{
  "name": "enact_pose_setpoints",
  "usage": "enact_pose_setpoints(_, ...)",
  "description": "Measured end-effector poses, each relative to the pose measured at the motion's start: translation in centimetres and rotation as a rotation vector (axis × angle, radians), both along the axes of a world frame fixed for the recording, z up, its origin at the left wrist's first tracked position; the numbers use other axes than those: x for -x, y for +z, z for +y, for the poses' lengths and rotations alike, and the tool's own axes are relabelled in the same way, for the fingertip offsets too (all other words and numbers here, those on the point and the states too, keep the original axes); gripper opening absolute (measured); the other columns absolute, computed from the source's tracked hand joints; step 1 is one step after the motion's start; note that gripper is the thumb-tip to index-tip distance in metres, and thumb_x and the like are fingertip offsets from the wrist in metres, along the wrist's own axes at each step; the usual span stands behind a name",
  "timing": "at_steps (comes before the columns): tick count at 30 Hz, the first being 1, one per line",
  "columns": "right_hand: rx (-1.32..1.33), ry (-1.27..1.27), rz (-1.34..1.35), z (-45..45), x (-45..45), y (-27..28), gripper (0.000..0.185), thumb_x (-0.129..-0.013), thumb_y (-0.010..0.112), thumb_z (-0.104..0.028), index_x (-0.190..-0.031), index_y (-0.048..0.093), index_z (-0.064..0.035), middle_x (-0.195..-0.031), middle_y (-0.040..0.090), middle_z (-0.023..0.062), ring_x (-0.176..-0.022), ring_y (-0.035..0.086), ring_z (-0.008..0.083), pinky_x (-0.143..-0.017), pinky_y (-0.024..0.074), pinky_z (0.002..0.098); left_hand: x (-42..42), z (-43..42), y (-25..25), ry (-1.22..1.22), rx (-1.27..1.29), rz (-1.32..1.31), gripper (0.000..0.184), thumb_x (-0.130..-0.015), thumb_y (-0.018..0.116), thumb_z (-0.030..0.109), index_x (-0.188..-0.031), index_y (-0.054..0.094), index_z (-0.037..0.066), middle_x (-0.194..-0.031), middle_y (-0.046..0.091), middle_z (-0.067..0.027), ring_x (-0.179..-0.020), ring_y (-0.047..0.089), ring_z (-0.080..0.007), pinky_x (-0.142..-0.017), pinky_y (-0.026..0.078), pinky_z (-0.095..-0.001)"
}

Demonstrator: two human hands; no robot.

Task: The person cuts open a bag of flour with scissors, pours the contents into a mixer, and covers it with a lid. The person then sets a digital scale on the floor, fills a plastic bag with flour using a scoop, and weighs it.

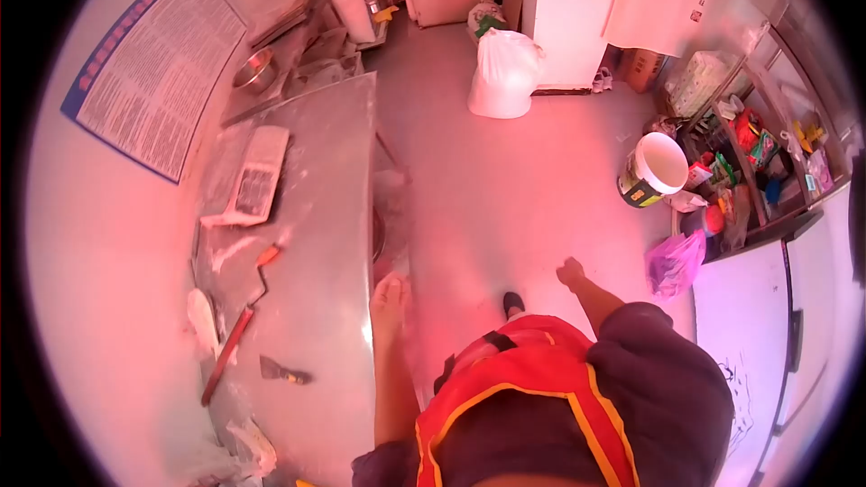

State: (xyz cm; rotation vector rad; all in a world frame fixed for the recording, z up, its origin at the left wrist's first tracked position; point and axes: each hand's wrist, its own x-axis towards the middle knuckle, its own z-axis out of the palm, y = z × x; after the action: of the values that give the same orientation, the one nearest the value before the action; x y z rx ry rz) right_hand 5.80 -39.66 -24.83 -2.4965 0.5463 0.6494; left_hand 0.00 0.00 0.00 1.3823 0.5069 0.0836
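Left hand (389, 302): mine, just beside the long edge of the worktop (329, 207); fingers partly foreshortened, wide or narrow I cannot tell, nor whether they touch the edge.
Right hand (570, 272): mine, out over the floor (505, 189), well apart from the worktop; fingers bunched inward, whether around anything I cannot tell.
Worktop: metal, along my left, marked with pale smears.
Cranked tool (263, 281): bent rod, orange and dark red grips, lying on the worktop near the wall.
Scraper (284, 370): dark blade, lying flat, nearer me than the cranked tool.
Bucket (666, 162): white, open-topped, ahead to my right, near the shelving.
Pink bag (677, 263): plastic, between bucket and white cabinet (741, 343).
White sack (505, 72): full, standing on the floor farther ahead.
Apron (505, 370): mine, red, yellow-trimmed.
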Motion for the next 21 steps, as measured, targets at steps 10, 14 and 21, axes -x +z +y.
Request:
enact_pose_setpoints(10, 0.217, 0.298, 0.124, -19.9, -13.7, -1.2, 0.016, -0.069, 0.058, -0.015, -0.082, 0.064, -0.0070, -0.079, 0.064, 0.0126, -0.080, 0.063, 0.0283, -0.069, 0.0506, 0.0376, -24.7, -12.2, -2.4, -0.218, -0.140, 0.034, 0.027, -0.087, 0.051, 0.020, -0.103, 0.059, 0.000, -0.086, 0.060, -0.0031, -0.079, 0.056, -0.0109, -0.071, 0.046, -0.0237)
enact_pose_setpoints(14, 0.424, 0.665, 0.181, -18.8, -24.2, -4.7, 0.015, -0.069, 0.058, -0.017, -0.080, 0.064, -0.0099, -0.084, 0.063, 0.0130, -0.088, 0.060, 0.0284, -0.077, 0.0483, 0.0382, -33.4, -11.6, -4.2, -0.217, -0.110, 0.105, 0.028, -0.087, 0.051, 0.022, -0.102, 0.059, 0.000, -0.086, 0.060, -0.0042, -0.079, 0.057, -0.0115, -0.071, 0.047, -0.0236)
enact_pose_setpoints(21, 0.136, 0.034, -0.159, -16.0, -38.3, -1.9, 0.019, -0.069, 0.059, -0.018, -0.082, 0.062, -0.0044, -0.086, 0.062, 0.0144, -0.086, 0.060, 0.0275, -0.072, 0.0492, 0.0403, -55.8, -12.2, -9.0, -0.338, -0.046, 0.216, 0.030, -0.087, 0.051, 0.028, -0.099, 0.057, 0.001, -0.091, 0.061, -0.0082, -0.080, 0.059, -0.0159, -0.069, 0.048, -0.0258)
